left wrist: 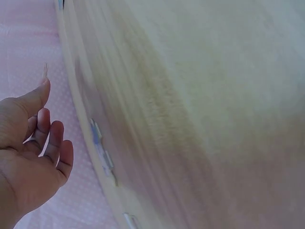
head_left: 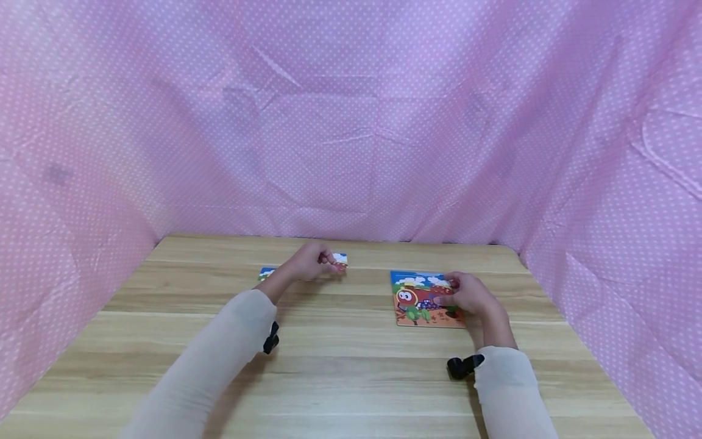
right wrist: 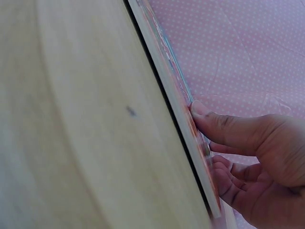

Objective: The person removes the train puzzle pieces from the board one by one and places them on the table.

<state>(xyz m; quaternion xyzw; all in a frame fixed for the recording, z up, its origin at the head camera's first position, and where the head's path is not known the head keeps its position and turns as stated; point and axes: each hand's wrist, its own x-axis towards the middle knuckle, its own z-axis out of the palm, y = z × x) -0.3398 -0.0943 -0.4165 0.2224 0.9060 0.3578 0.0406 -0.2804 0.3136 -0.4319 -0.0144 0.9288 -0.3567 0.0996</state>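
My left hand [head_left: 311,262] pinches a small picture puzzle piece [head_left: 340,262] between thumb and fingers near the table's far side. In the left wrist view that piece shows thin and edge-on above the thumb tip, the other fingers loosely bent. My right hand [head_left: 468,294] rests at the right side of a colourful puzzle board [head_left: 407,314], printed with a red big-eyed cartoon character, clouds and blue sky. Its thumb [right wrist: 202,112] lies on the picture surface, and the relaxed fingers touch the board near its edge. The hand covers the board's upper right part.
Another puzzle piece [head_left: 265,272] lies left of my left hand, partly behind the forearm. Loose pieces [left wrist: 102,148] lie along the table edge in the left wrist view. The wooden table [head_left: 340,378] ends at a pink dotted cloth [head_left: 340,152] behind and at both sides.
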